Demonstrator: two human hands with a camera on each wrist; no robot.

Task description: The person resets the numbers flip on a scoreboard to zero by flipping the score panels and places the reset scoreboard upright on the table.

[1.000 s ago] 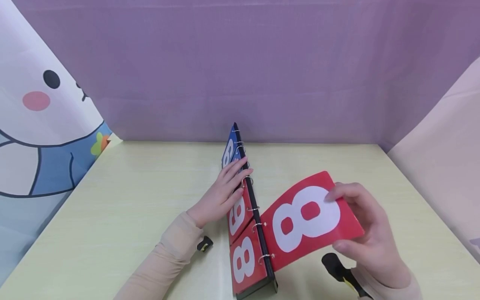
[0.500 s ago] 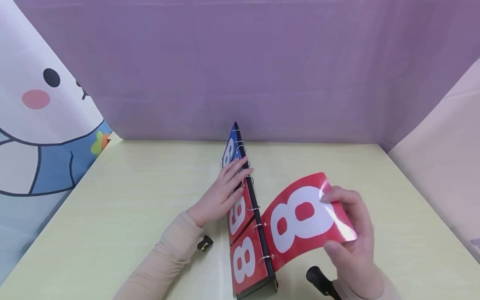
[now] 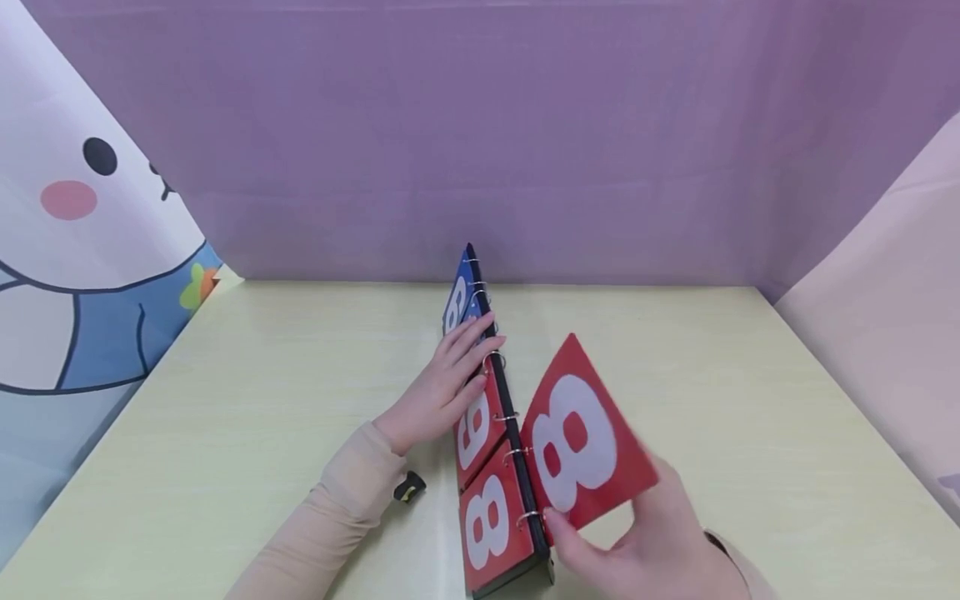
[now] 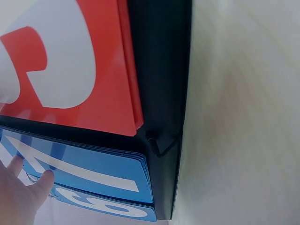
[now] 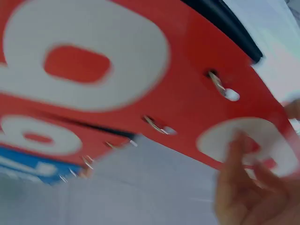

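Observation:
A flip scoreboard stands on the table, its black spine carrying red and blue number cards on metal rings. My left hand rests across its middle, fingers straight and reaching over the spine; the left wrist view shows the fingertips at the blue cards. A red card marked 8 swings out bent on the right side. My right hand holds it low, thumb at the lower edge by a ring, other fingers hidden behind it. In the right wrist view, blurred fingers lie over its white digit.
Around the scoreboard spreads a pale yellow table. A purple cloth hangs behind it, with a cartoon-printed cloth on the left. A small black piece shows beside my left wrist.
My right hand has moved left and toward me, closer to the spine. The red card has bent and swung the same way with it. My left hand stays put.

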